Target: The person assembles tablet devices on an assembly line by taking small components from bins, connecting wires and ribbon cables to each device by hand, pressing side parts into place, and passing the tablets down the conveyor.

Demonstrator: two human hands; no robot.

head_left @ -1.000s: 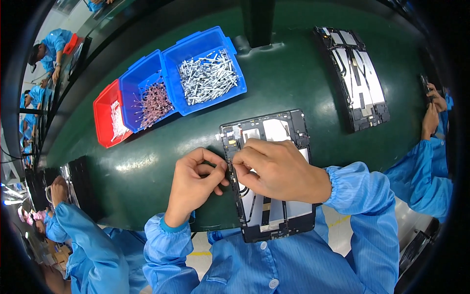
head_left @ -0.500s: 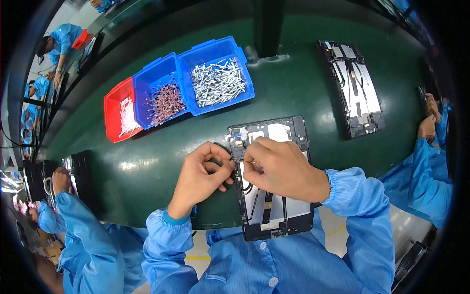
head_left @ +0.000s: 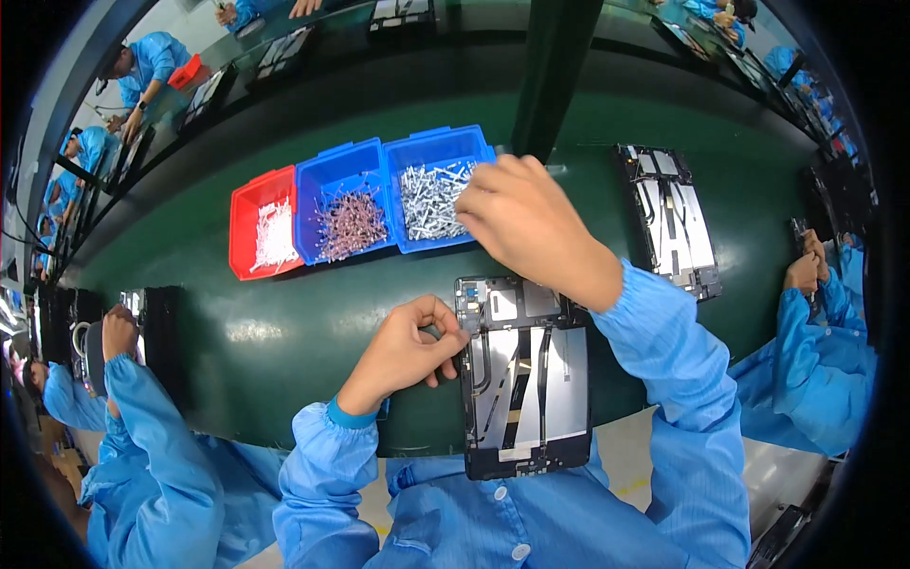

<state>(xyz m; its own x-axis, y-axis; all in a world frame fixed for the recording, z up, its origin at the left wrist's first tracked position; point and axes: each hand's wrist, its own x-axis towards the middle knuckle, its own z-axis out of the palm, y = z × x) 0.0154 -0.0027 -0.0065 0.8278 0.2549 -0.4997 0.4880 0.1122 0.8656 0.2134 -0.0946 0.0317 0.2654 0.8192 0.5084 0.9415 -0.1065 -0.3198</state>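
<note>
My left hand (head_left: 409, 343) is staying curled against the left edge of the dark tablet frame (head_left: 524, 379) on the green surface (head_left: 284, 322), pinching something too small to tell. My right hand (head_left: 526, 220) has left the frame and is now reaching, fingers loosely bent and apparently empty, over the blue bin of silver screws (head_left: 434, 194), so I'm likely fetching the next screw.

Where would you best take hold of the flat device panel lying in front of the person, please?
Probably by its two long edges, from above. The panel lies flat, long axis toward the person, its bare right edge free; the left hand already steadies the left edge near the top corner. Avoid the exposed inner face.
</note>
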